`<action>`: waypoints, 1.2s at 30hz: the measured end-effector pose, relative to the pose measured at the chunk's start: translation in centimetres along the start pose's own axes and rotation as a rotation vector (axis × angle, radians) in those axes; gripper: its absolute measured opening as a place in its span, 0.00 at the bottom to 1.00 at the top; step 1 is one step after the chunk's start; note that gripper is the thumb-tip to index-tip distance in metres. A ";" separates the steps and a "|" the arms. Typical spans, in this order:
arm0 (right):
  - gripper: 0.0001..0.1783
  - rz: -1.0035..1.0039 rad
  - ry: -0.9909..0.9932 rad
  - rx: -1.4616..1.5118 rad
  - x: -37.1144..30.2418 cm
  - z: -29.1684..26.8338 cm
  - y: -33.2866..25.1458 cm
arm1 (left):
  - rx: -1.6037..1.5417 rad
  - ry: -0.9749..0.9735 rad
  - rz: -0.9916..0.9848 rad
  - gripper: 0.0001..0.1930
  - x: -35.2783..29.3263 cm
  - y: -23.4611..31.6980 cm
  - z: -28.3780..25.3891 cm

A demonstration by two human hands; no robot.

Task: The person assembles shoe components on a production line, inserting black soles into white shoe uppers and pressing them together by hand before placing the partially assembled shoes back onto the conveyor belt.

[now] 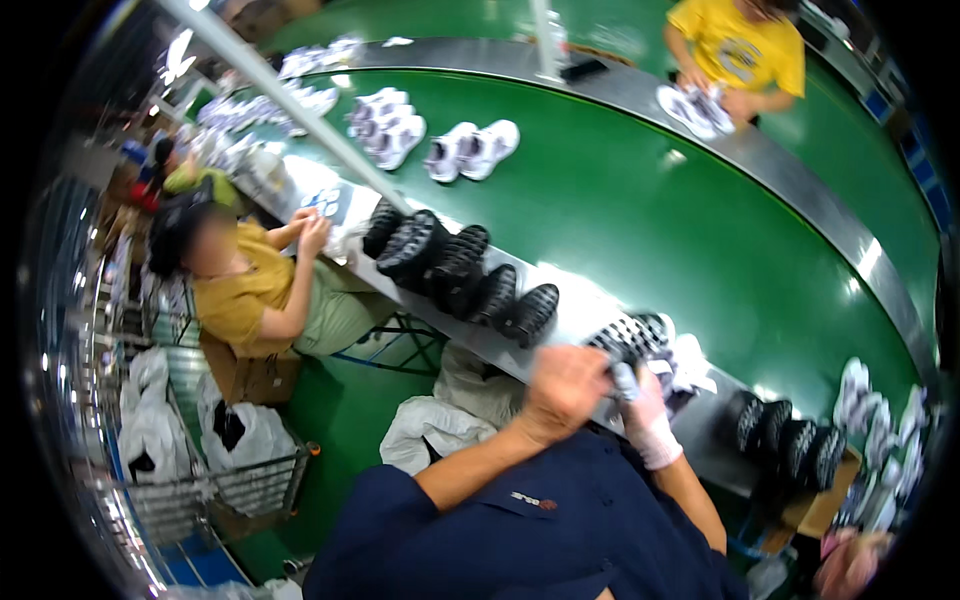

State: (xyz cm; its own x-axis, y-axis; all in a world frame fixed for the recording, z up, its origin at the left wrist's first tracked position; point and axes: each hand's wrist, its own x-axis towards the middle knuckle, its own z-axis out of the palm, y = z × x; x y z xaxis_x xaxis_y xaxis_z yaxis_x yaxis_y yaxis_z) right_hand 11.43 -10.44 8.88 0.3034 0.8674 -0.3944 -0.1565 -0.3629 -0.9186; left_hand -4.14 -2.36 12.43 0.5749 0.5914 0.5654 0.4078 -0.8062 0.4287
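Observation:
A shoe with a black-and-white chequered sole (632, 332) is in front of me at the bench edge, sole facing up. My right hand (652, 425), in a pale glove, is closed at its near end; part of the grip is hidden. My left hand (565, 388) is bare and slightly blurred, with its fingers curled in beside the shoe. Whatever those fingers pinch is too small or hidden to make out. White shoes (692, 362) lie on the bench just right of the gloved hand.
Black shoes (455, 270) line the metal bench to the left; more black shoes (790, 440) stand right. Beyond is a green conveyor belt (600, 200) carrying white shoes (470, 150). A co-worker (245, 285) sits left, another (740, 50) works across the belt. White sacks (430, 430) lie below.

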 end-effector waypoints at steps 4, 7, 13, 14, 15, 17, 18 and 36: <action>0.15 0.143 -0.076 0.722 -1.1 -0.4 -2.6 | -0.437 -0.028 -0.115 0.20 0.3 1.4 0.4; 0.18 0.343 -0.227 0.668 -2.2 -2.0 -3.6 | -0.569 -0.044 -0.463 0.26 1.1 0.1 1.3; 0.27 -0.015 -0.120 -0.111 -2.3 -1.8 -1.1 | -1.242 -0.255 -0.827 0.14 1.8 -1.8 6.2; 0.28 -0.304 0.028 -0.622 -2.3 -1.6 -1.4 | -1.101 -0.195 -0.887 0.14 1.7 -1.9 6.6; 0.29 -0.310 0.063 -0.833 -3.0 -1.8 -2.6 | -0.958 -0.136 -0.942 0.15 1.5 -2.0 7.0; 0.29 -0.277 0.025 -0.856 -3.7 -2.0 -3.2 | -0.909 -0.122 -1.033 0.16 1.3 -1.7 7.7; 0.29 -0.258 0.006 -0.866 -4.0 -2.0 -3.1 | -0.884 -0.118 -1.079 0.16 1.0 -1.4 8.0; 0.30 0.261 -0.026 -1.077 -6.6 -8.2 -0.1 | -0.250 -0.507 -0.326 0.18 -0.7 -2.8 11.6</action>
State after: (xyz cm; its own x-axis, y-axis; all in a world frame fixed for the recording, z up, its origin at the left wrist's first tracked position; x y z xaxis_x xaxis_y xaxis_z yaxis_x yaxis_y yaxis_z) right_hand 17.17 -18.95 11.38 0.3586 0.7236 -0.5898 0.6902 -0.6309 -0.3544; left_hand 2.58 -0.76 2.63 0.7377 0.6752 0.0024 0.4758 -0.5223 0.7077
